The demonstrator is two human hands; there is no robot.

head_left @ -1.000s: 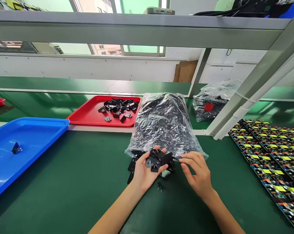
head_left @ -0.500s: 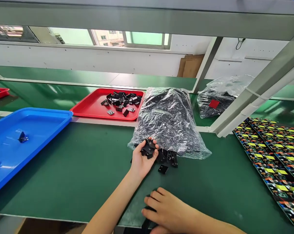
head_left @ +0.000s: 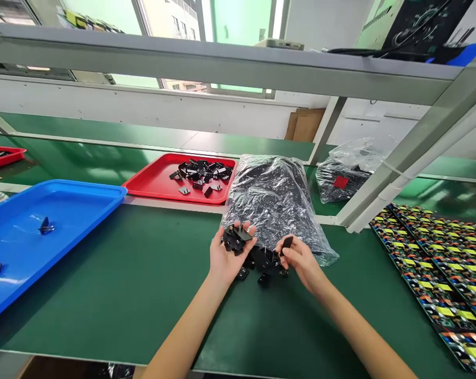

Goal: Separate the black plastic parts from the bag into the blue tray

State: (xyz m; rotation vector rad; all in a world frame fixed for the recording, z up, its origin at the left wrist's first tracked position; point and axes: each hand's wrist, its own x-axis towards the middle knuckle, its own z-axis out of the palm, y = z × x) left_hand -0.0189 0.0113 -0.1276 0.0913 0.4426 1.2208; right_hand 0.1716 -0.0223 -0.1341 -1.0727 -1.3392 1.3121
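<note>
Palm up, my left hand [head_left: 226, 258] cups several small black metal plates [head_left: 236, 238], its fingers curled round them. To its right my right hand [head_left: 301, 259] pinches a single black plate [head_left: 286, 245] between thumb and fingers. Between and just below the hands, a loose heap of black plates [head_left: 264, 261] lies on the green table [head_left: 143, 284]. Right behind the heap rests a large clear plastic bag [head_left: 271, 200] full of dark parts; the plates' exact shape is too small to make out.
A red tray [head_left: 154, 181] with black pieces stands behind at left. The blue tray [head_left: 83, 210] holds a few dark pieces. Circuit board panels [head_left: 431, 279] lie at right. A metal post [head_left: 399, 158] slants up near a second bag [head_left: 336, 187].
My right hand has risen from the table's front edge to the heap and now pinches a plate. My left hand still cups its plates. The view has tilted up.
</note>
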